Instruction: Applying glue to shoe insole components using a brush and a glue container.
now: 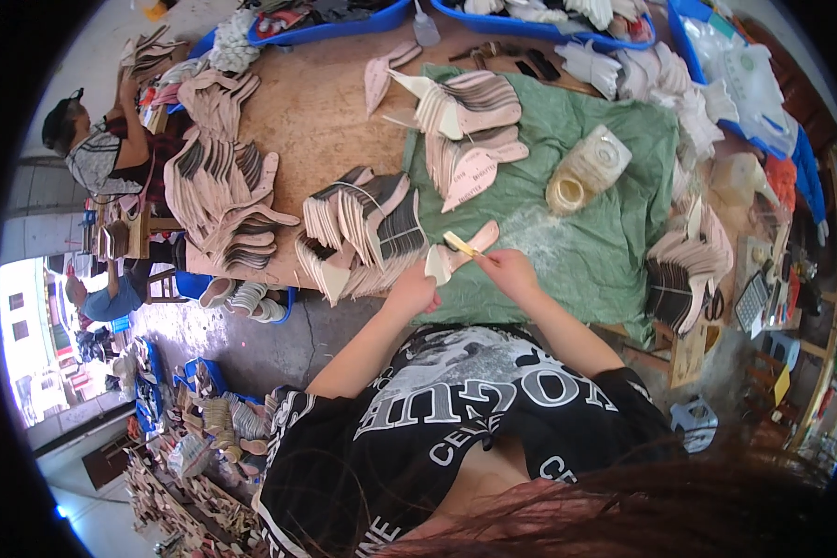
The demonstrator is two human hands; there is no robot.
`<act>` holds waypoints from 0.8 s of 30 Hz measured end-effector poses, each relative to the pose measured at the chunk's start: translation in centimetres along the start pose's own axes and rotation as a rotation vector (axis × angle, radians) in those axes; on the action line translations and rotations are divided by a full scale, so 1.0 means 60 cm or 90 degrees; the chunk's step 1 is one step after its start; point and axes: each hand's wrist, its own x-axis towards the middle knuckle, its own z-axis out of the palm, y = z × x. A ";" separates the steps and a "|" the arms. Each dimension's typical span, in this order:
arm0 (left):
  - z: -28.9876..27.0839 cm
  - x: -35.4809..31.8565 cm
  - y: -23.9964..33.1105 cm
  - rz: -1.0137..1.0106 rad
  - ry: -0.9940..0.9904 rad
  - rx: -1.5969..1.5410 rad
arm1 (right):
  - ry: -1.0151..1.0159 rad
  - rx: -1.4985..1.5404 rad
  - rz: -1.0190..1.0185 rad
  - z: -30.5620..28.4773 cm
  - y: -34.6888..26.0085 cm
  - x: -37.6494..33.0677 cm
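Note:
My left hand point(416, 288) is closed on the near edge of a pale shoe insole point(440, 263), whose narrower end points to the far right. My right hand point(511, 272) pinches a short, flat, yellowish brush point(459, 244), held over the insole. Just left of it lies a fanned stack of insoles point(363, 219) with dark and pale layers. Beyond, another insole stack point(470, 107) rests on the green cloth point(623, 242). A cloudy plastic jug point(604, 153) with a cut opening lies on the cloth to the right, near whitish smears.
More insole stacks stand at the left point(219, 186) and right point(688, 265) of the wooden table point(298, 112). Blue bins point(539, 35) line its far edge, beside a small squeeze bottle point(425, 28). Another person point(107, 153) works at the left. Blue baskets and a stool point(694, 423) stand on the floor.

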 end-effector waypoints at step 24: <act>-0.428 0.489 0.269 0.249 0.510 0.476 | 0.367 0.296 0.177 -0.123 -0.002 -0.114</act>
